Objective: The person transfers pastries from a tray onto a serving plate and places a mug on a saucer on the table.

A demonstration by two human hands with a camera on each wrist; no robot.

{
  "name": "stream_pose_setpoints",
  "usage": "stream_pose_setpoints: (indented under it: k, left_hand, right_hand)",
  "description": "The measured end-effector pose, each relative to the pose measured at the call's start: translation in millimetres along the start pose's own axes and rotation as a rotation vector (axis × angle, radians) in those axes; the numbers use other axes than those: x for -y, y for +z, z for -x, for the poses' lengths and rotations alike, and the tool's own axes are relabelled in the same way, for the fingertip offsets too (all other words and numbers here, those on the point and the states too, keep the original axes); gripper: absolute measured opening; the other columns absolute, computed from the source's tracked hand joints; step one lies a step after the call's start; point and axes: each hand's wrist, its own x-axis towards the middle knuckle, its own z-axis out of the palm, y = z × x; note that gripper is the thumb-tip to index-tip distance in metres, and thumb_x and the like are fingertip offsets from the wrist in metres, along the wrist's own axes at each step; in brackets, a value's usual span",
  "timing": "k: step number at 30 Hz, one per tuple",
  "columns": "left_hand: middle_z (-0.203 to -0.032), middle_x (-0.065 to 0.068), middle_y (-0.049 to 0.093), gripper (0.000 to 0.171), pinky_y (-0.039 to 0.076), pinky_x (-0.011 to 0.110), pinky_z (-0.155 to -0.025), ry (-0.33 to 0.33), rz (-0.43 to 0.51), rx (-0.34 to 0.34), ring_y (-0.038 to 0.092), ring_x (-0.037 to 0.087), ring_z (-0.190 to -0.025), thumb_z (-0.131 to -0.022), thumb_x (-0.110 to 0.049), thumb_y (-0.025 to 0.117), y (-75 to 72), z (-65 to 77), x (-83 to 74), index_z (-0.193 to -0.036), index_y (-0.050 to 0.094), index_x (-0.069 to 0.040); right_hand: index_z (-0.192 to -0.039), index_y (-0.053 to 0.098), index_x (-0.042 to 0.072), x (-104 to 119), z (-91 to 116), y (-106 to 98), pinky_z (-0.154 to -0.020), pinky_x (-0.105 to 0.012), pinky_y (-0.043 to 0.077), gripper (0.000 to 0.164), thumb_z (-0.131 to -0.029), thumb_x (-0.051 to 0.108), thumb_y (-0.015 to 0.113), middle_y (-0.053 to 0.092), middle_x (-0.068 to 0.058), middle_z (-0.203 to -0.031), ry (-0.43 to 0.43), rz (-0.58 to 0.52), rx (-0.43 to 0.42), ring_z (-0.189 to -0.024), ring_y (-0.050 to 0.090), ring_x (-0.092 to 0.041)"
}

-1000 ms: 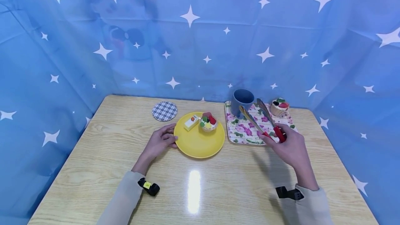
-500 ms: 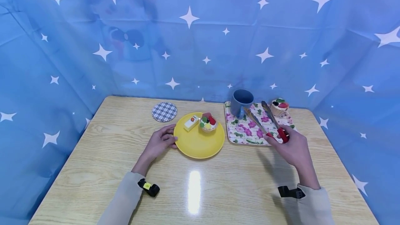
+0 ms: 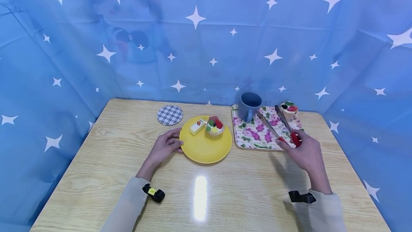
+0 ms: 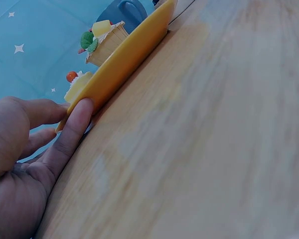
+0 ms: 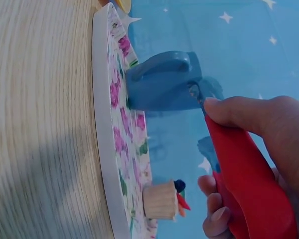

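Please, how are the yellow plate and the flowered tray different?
The plate is round and plain yellow; the tray is rectangular with printed flowers. The left hand grips the plate, but no hand grips the tray. The plate carries a small cake; the tray carries a mug. Both carry fruit-topped cupcakes.

The head view is bright, glare [image 3: 200,198] on the near tabletop [image 3: 244,192], soft shadow [image 3: 288,170] by the right hand [image 3: 305,151]; wrist views look dimmer.

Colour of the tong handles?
Red. The tong handles show best in the right wrist view.
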Motion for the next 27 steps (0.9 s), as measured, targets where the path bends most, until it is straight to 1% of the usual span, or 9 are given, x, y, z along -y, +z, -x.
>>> stream_pose_setpoints:
  k: [9,15,22,27]
  left_hand:
    - [-0.132,0.018,0.057,0.058,0.069,0.036,-0.081,-0.008,-0.004,-0.004,0.069,0.017,-0.096,-0.099,-0.004,0.066,-0.4,-0.1,-0.6,-0.153,0.047,-0.013]
    - [-0.131,0.018,0.057,0.058,0.069,0.036,-0.08,-0.006,-0.008,-0.009,0.069,0.016,-0.096,-0.099,-0.004,0.066,-0.3,-0.2,-1.9,-0.152,0.048,-0.013]
    - [-0.134,0.022,0.055,0.059,0.069,0.035,-0.081,-0.001,0.005,0.005,0.069,0.016,-0.096,-0.099,-0.003,0.065,-0.4,-0.6,-0.4,-0.154,0.045,-0.011]
    - [-0.133,0.02,0.056,0.058,0.069,0.035,-0.081,-0.006,0.015,0.003,0.07,0.018,-0.098,-0.099,-0.003,0.065,-0.2,-0.8,0.2,-0.154,0.046,-0.013]
  right_hand:
    - [-0.14,0.053,-0.008,-11,-3,0,-0.052,-0.027,0.042,0.082,-0.092,0.056,0.07,0.063,-0.029,-0.106,0.021,0.004,0.0,-0.076,0.055,-0.028]
    - [-0.139,0.053,-0.008,-15,-5,-1,-0.053,-0.026,0.043,0.083,-0.092,0.058,0.069,0.063,-0.03,-0.111,0.043,0.005,-0.003,-0.08,0.056,-0.03]
    - [-0.14,0.051,-0.01,-20,-7,-2,-0.056,-0.025,0.045,0.086,-0.092,0.059,0.068,0.062,-0.032,-0.115,0.061,0.015,0.004,-0.085,0.059,-0.034]
    - [-0.14,0.05,-0.012,-25,-8,-3,-0.055,-0.024,0.046,0.089,-0.092,0.06,0.068,0.061,-0.034,-0.116,0.075,0.022,0.011,-0.087,0.06,-0.037]
